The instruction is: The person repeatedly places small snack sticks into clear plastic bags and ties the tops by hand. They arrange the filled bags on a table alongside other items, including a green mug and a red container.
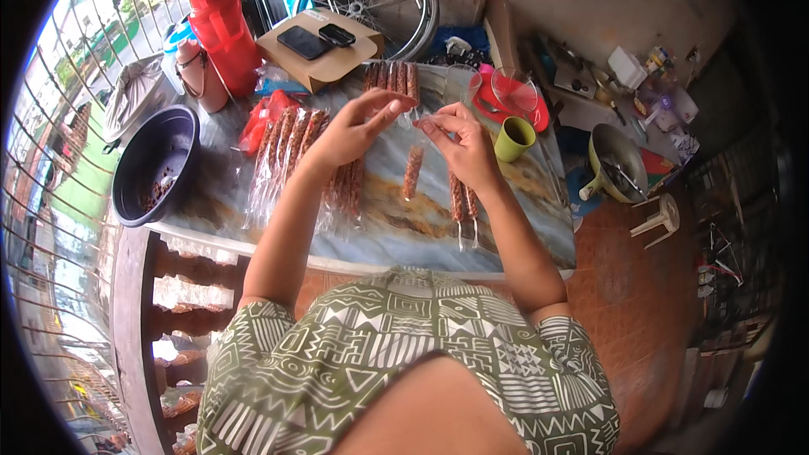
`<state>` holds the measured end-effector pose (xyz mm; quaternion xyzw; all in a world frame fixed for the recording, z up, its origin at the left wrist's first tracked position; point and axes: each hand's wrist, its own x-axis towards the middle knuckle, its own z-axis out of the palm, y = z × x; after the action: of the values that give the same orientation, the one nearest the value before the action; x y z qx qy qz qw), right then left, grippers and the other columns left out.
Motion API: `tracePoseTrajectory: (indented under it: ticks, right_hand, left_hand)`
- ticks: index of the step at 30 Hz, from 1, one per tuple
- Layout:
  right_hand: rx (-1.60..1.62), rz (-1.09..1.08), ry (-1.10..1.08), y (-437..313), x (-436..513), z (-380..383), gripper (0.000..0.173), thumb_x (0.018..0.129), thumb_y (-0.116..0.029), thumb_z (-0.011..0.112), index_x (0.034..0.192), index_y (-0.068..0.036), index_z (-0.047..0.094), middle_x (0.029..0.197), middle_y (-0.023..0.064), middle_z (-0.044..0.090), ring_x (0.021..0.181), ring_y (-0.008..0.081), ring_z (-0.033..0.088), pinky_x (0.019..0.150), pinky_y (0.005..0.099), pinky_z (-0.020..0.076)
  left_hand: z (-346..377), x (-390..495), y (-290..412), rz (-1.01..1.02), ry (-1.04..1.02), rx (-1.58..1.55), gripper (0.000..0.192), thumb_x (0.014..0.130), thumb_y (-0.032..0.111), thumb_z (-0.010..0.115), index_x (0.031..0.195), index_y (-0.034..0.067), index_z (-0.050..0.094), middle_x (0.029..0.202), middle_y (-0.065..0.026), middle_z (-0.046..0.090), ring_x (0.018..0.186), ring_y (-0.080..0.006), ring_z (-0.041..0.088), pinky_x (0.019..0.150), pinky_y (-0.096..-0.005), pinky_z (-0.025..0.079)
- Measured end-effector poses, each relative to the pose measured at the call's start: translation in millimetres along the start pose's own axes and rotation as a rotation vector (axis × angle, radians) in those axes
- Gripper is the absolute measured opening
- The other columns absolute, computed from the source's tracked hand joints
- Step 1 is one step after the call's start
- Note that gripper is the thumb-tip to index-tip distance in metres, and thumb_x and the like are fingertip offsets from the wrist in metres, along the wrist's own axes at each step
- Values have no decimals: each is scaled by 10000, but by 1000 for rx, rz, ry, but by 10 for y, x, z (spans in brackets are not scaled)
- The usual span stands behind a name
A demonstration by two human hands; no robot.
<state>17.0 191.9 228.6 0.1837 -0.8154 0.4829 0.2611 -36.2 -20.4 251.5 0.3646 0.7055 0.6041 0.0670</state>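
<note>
A narrow clear plastic sleeve filled with small reddish-brown pieces, perhaps peanuts (pixel 413 172), hangs from the fingers of my right hand (pixel 456 139), which pinch its upper end. My left hand (pixel 360 123) is just left of them, thumb and fingers near the plastic; whether it grips the film is unclear. Several similar filled sleeves (pixel 287 139) lie left, partly behind my left forearm. Two more with twisted ends (pixel 456 199) lie by my right forearm, and another row (pixel 392 76) lies beyond my hands.
On the marble-patterned table (pixel 385 246) are a dark basin (pixel 156 164) with some pieces inside, a red plastic bag (pixel 268 117), a green cup (pixel 515 139), a red tray (pixel 540 107) with a glass bowl, and a red thermos (pixel 222 38). Two black devices lie on a cardboard box (pixel 354 66).
</note>
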Motion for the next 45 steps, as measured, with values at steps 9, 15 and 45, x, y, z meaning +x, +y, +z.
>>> tracePoseTrajectory:
  ticks: [9,15,45]
  right_hand:
    - [416,90,-156,-165,705,-300,195,1007,-214,627,1031,-41,715,932,32,632,775,126,623,680,236,495]
    - [604,260,-11,-595,844,-422,222,1002,-153,608,891,23,686,998,52,592,715,133,624,474,249,510]
    - [458,137,130,206,-625,-287,246,935,-190,699,1149,-68,703,1100,188,711,911,244,711,773,353,601]
  left_hand:
    - [198,419,-5,26,-81,-279,415,1089,314,451,1320,8,608,1259,-84,634,1212,-144,540,1055,-279,396]
    - [297,510,135,94,-130,-308,361,1091,259,421,1215,-19,617,1126,-57,668,1083,-124,574,1001,-275,421]
    - [685,399,-207,-274,512,-1051,180,1048,168,435,959,101,577,1143,-72,675,1187,-297,627,953,-401,458]
